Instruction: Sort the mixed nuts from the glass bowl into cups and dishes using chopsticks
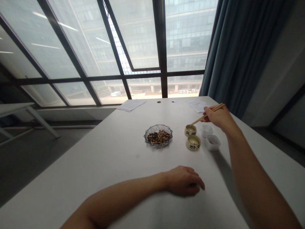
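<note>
Right hand (218, 117) pinches two chopsticks (205, 117), tips dipped into the far cup (190, 130); left hand (184, 184) rests empty, loosely curled, on the surface (107, 165). Chopsticks look light, stiff and slippery, best gripped near their upper ends. Two cups, two white tubs (212, 142), one glass bowl (158, 135).

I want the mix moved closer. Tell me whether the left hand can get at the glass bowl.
Probably yes: the left hand rests flat and holds nothing, with only bare table between it and the glass bowl.
</note>
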The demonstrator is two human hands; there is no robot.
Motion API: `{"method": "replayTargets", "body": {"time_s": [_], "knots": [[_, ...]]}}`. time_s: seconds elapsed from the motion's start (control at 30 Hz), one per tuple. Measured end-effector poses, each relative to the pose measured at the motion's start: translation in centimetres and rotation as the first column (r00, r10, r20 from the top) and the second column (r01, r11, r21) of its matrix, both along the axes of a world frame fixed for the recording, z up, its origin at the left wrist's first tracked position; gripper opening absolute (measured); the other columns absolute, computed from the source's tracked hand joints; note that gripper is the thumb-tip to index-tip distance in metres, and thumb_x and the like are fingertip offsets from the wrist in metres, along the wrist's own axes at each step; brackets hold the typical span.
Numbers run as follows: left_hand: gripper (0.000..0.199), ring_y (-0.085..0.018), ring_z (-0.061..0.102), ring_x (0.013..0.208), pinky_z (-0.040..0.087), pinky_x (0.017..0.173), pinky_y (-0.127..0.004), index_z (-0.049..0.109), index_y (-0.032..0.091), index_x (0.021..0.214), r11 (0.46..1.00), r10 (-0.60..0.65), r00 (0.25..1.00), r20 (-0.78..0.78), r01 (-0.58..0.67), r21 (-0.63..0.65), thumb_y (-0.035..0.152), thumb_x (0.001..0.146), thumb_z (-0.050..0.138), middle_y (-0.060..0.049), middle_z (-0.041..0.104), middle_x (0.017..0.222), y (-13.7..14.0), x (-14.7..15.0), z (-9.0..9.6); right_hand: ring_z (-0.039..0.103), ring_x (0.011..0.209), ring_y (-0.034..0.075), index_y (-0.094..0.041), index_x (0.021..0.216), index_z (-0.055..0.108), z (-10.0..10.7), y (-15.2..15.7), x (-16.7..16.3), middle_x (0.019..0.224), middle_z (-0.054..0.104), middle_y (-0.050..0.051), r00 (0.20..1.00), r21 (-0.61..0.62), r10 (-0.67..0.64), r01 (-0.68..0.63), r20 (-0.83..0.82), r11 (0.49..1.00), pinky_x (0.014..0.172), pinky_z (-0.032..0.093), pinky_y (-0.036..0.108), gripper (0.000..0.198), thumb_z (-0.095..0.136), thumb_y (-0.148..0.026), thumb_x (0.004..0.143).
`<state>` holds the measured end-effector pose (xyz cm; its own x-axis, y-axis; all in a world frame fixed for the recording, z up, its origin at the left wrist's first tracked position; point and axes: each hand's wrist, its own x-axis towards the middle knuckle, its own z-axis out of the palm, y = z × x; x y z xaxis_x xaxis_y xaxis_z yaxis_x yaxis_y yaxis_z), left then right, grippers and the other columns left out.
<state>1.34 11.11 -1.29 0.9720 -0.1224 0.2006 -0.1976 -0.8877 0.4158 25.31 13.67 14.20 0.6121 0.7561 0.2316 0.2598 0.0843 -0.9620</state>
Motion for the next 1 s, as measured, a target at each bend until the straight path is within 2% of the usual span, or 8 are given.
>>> {"method": "replayTargets", "body": {"time_s": [0.2,0.3,0.47,0.57,0.67,0.73,0.83,1.0], "knots": [[0.022,-0.018,0.066,0.087,0.05,0.093,-0.026,0.069,0.021,0.112,1.0,-0.009,1.0,0.004,0.009,0.002,0.023,0.092,0.059,-0.002,0.073,0.091,0.1,0.0,-0.1,0.073,0.05,0.022,-0.013,0.069,0.068,-0.4,0.5,-0.8,0.059,0.071,0.009,0.996,0.041,0.044,-0.047,0.083,0.998,0.048,0.064,0.028,0.025,0.069,-0.024,0.091],[0.022,-0.017,0.067,0.088,0.05,0.093,-0.025,0.069,0.022,0.112,1.0,-0.002,1.0,-0.004,0.002,-0.008,0.023,0.092,0.059,-0.002,0.073,0.091,0.0,-0.1,-0.2,0.074,0.053,0.021,-0.012,0.073,0.072,-0.5,0.6,-2.0,0.064,0.073,0.009,0.971,0.114,0.16,-0.182,0.177,0.977,0.049,0.063,0.026,0.029,0.072,-0.036,0.091],[0.022,-0.018,0.066,0.093,0.049,0.096,-0.027,0.069,0.021,0.112,0.997,0.056,0.998,0.04,-0.058,0.048,0.024,0.094,0.057,-0.006,0.07,0.1,0.5,-0.2,0.2,0.076,0.068,0.021,-0.015,0.086,0.077,-0.7,0.1,-5.2,0.077,0.077,0.009,0.843,0.16,0.435,-0.5,0.317,0.851,0.06,0.062,0.028,0.034,0.071,-0.048,0.089],[0.023,-0.021,0.063,0.106,0.047,0.104,-0.033,0.068,0.022,0.114,0.993,0.087,0.994,0.071,-0.092,0.079,0.024,0.095,0.057,-0.009,0.069,0.112,1.1,-0.4,0.6,0.075,0.073,0.021,-0.016,0.09,0.079,-1.3,-0.1,-7.2,0.081,0.078,0.008,0.763,0.119,0.527,-0.604,0.374,0.788,0.066,0.061,0.029,0.031,0.07,-0.045,0.09],[0.024,-0.021,0.06,0.119,0.043,0.11,-0.035,0.065,0.022,0.117,0.994,0.089,0.993,0.08,-0.094,0.063,0.021,0.094,0.057,-0.008,0.066,0.125,1.5,-0.6,0.6,0.075,0.076,0.021,-0.016,0.091,0.079,-2.3,0.2,-8.8,0.082,0.079,0.008,0.721,0.08,0.593,-0.657,0.358,0.75,0.068,0.059,0.029,0.027,0.07,-0.041,0.089],[0.027,-0.021,0.058,0.126,0.041,0.114,-0.035,0.063,0.023,0.12,0.995,0.076,0.993,0.089,-0.081,0.058,0.02,0.094,0.056,-0.008,0.064,0.132,1.4,-0.6,0.5,0.076,0.076,0.022,-0.016,0.09,0.079,-3.1,0.7,-9.7,0.081,0.079,0.008,0.721,0.058,0.62,-0.665,0.311,0.745,0.069,0.06,0.03,0.026,0.071,-0.041,0.087],[0.028,-0.021,0.055,0.132,0.038,0.117,-0.034,0.062,0.022,0.122,0.997,0.057,0.993,0.101,-0.062,0.05,0.02,0.095,0.055,-0.008,0.062,0.137,1.3,-0.5,0.3,0.077,0.074,0.025,-0.017,0.083,0.077,-4.3,1.4,-10.8,0.077,0.079,0.007,0.766,0.055,0.612,-0.632,0.197,0.773,0.066,0.061,0.032,0.028,0.07,-0.044,0.087],[0.029,-0.021,0.056,0.131,0.038,0.117,-0.034,0.061,0.022,0.122,0.998,0.047,0.994,0.099,-0.051,0.037,0.02,0.094,0.055,-0.008,0.063,0.136,1.3,-0.4,0.1,0.077,0.073,0.026,-0.02,0.077,0.073,-5.7,2.1,-12.1,0.075,0.077,0.005,0.78,0.081,0.619,-0.625,0.093,0.776,0.062,0.062,0.031,0.032,0.068,-0.049,0.088]]}}
